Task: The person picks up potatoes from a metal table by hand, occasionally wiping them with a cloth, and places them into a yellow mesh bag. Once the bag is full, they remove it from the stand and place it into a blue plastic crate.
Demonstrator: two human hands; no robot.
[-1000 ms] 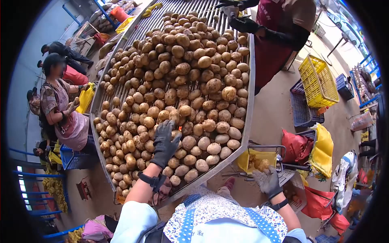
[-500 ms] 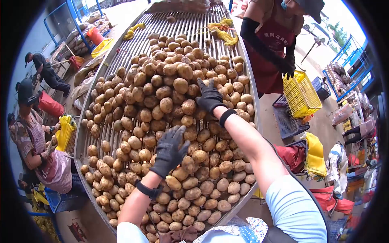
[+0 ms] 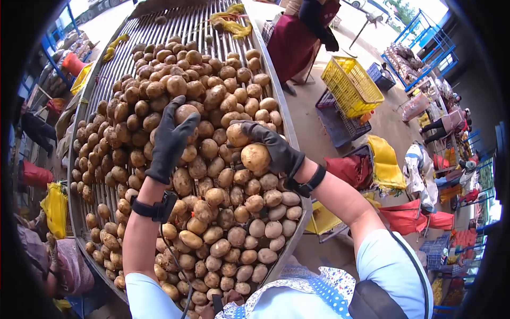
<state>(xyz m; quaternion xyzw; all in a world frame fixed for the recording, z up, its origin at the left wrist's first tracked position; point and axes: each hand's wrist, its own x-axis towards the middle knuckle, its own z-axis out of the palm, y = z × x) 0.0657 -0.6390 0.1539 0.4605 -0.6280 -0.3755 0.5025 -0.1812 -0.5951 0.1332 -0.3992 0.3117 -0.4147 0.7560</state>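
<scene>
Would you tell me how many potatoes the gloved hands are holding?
3: one potato in the left hand; a smaller potato and a larger potato in the right hand. More may be hidden.

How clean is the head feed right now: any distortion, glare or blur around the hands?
Head view: strong fisheye, so the table bows and a black vignette cuts the corners; daylight is even with soft shadows, and the ground beyond the yellow crate is nearly washed out; left hand, right hand and its potato are sharp, no motion blur.
</scene>
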